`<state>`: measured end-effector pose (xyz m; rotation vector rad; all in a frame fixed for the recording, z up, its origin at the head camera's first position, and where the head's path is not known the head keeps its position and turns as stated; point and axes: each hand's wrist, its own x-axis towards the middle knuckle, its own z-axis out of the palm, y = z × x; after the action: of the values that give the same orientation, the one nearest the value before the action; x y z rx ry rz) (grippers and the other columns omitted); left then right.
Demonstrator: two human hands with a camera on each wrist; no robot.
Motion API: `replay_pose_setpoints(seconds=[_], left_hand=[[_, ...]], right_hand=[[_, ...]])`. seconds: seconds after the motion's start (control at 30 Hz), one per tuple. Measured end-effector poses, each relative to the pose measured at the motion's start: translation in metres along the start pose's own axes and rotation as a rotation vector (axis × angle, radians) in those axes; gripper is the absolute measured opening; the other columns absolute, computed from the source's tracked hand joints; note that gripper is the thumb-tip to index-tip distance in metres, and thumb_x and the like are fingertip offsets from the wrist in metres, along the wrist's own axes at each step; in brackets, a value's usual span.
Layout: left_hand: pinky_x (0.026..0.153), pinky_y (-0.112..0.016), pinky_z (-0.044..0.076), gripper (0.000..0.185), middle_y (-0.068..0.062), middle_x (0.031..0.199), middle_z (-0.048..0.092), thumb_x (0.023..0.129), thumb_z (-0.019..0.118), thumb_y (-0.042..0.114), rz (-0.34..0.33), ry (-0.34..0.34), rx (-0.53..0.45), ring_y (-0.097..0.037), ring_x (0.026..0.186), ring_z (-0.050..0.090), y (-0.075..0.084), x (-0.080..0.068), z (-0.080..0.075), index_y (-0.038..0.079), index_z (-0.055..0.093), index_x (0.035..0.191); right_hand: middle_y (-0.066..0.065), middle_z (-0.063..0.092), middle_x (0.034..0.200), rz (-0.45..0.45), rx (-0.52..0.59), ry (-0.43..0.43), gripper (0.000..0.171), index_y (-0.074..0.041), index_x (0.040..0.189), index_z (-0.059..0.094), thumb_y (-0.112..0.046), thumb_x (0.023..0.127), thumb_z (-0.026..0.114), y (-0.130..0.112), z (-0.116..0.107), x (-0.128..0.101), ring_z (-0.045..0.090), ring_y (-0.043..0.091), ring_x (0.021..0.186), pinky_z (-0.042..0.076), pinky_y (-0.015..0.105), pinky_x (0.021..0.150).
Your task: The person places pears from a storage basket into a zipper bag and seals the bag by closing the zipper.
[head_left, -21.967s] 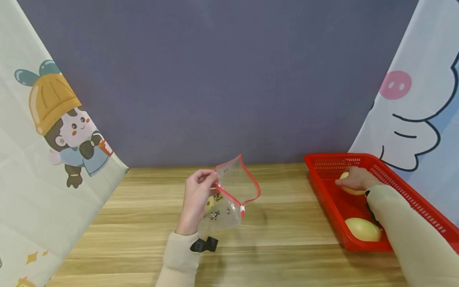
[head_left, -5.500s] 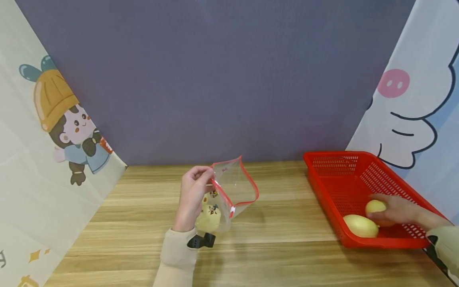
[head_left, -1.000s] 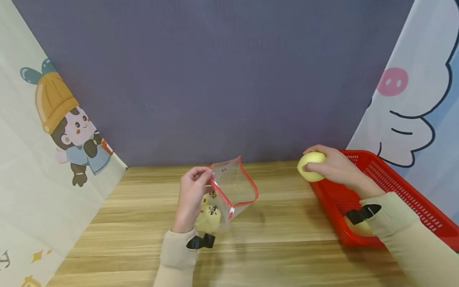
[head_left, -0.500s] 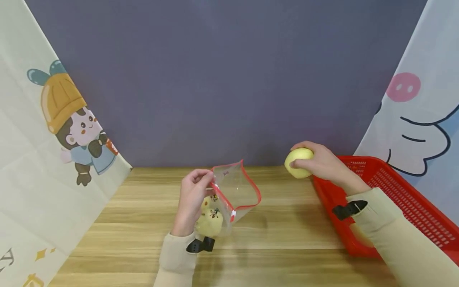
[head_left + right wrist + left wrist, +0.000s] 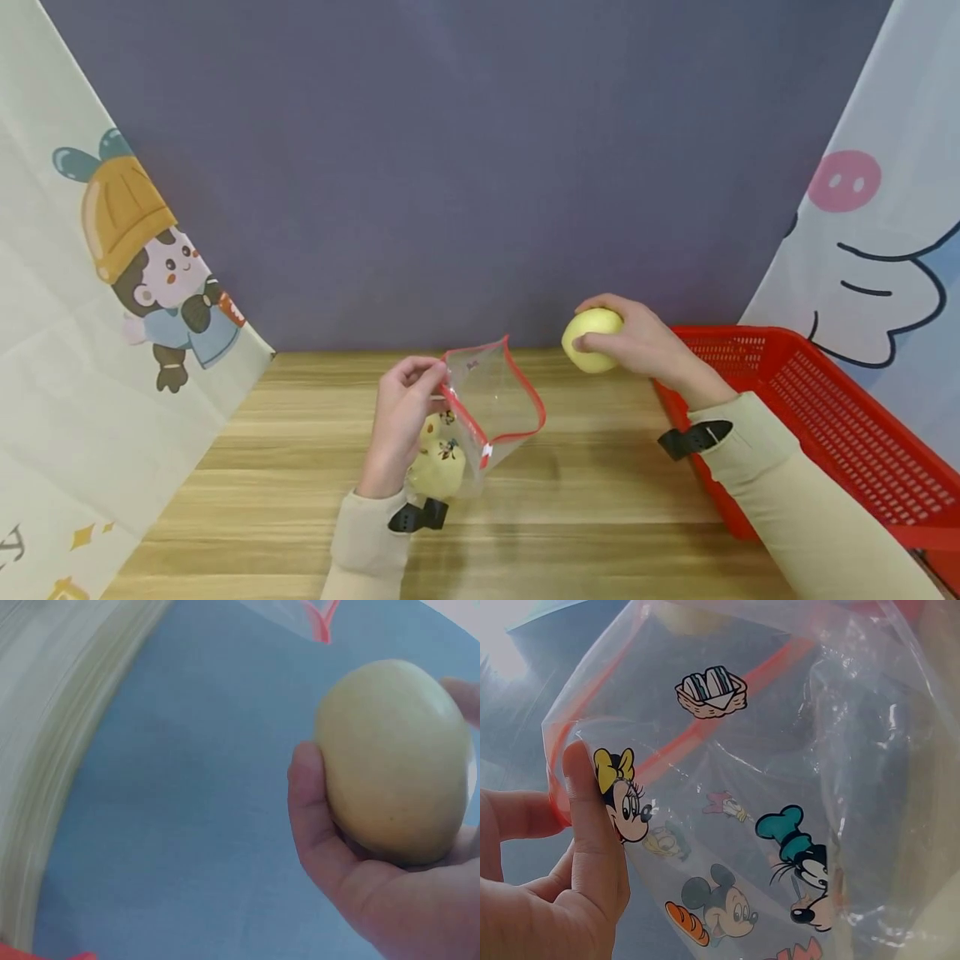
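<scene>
My left hand pinches the rim of a clear zip bag with a red zip edge and white slider. The bag's mouth gapes toward the right, and pale yellow fruit sits low inside it. Cartoon prints cover the bag in the left wrist view. To the right of the mouth, my right hand grips a smooth, pale yellow oval fruit above the table, apart from the bag. In the right wrist view, thumb and fingers curl round the fruit.
A red perforated basket stands on the wooden table at the right, partly hidden by my right sleeve. A grey backdrop closes off the back, with printed cloths at both sides.
My right hand has lifted the fruit from the basket and carried it left toward the bag's mouth. The left hand keeps its hold; more fruit fills the bag than 22 seconds ago.
</scene>
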<state>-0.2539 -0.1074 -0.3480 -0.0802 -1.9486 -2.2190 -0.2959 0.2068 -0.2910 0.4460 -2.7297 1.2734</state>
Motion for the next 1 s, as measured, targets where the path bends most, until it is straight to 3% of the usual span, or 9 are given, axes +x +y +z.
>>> replay_pose_setpoints(seconds=[0.27,0.5,1.0], left_hand=[[0.065,-0.032,0.063,0.013,-0.013,0.09,0.065,0.099,0.063,0.004,0.006,-0.013,-0.008,-0.018,0.07,0.064,0.002,-0.003,-0.005,-0.006,0.064,0.107],[0.064,-0.031,0.063,0.011,-0.018,0.093,0.065,0.099,0.063,0.003,0.008,-0.022,-0.013,-0.019,0.071,0.064,0.004,-0.006,-0.009,-0.005,0.064,0.106],[0.064,-0.031,0.062,0.018,-0.015,0.09,0.065,0.099,0.063,0.003,-0.003,-0.022,-0.015,-0.017,0.069,0.064,0.003,-0.006,-0.007,-0.011,0.062,0.11]], right_hand=[[0.011,0.062,0.115,-0.018,0.024,0.011,0.046,-0.018,0.128,0.063,-0.029,0.086,0.077,-0.014,0.014,-0.005,0.057,0.028,0.09,0.051,0.037,0.072],[0.01,0.061,0.117,-0.008,0.074,0.016,0.047,-0.019,0.128,0.062,-0.027,0.085,0.078,-0.023,0.027,-0.011,0.057,0.029,0.091,0.052,0.038,0.073],[0.01,0.061,0.124,-0.033,0.158,0.056,0.045,-0.018,0.127,0.062,-0.024,0.085,0.077,-0.022,0.052,-0.022,0.058,0.03,0.096,0.054,0.037,0.072]])
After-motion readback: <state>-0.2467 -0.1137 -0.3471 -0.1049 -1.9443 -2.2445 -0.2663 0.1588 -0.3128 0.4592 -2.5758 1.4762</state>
